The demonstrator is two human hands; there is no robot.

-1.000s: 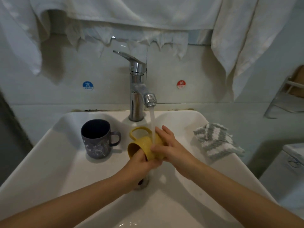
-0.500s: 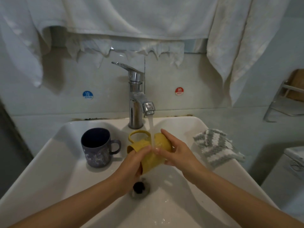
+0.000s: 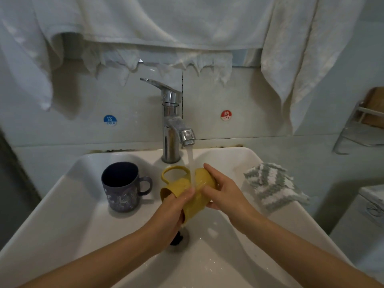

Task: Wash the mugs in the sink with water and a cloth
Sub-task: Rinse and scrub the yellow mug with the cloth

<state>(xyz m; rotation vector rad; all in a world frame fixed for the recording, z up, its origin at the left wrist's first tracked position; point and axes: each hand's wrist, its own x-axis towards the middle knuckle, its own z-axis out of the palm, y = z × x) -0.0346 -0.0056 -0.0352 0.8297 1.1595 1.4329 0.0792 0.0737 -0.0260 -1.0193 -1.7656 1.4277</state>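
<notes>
- Yellow, smooth and round: that is the yellow mug (image 3: 195,196), tipped on its side over the middle of the sink (image 3: 62,204), with its loop handle sticking up toward the tap (image 3: 171,125)
- At the near end of it the left hand (image 3: 172,213) grips, fingers curled round the mug
- At the far end the right hand (image 3: 224,190) holds on too, fingers wrapped over the top; the two hands almost meet in the middle
- From the shiny metal tap, water (image 3: 190,161) falls in a thin white line and hits the mug's side between the hands
- Standing upright on the left of the sink is a dark blue mug (image 3: 121,188) with pale flower drawings, handle to the right, near the yellow mug but apart from it
- On the right rim lies a fluffy cloth (image 3: 272,186), grey and white in zigzag stripes, crumpled, with no hand on it
- Under the hands the dark drain hole (image 3: 178,239) is partly hidden, and the white sink looks glossy and wet with small drops
- Wrinkled white towels (image 3: 166,21) hang above, one with a ragged edge
- On the pale wall (image 3: 62,129) a round blue sticker (image 3: 110,120) says COLD and a red sticker (image 3: 226,115) says HOT
- Far right, a metal rack (image 3: 357,129) is on the wall
</notes>
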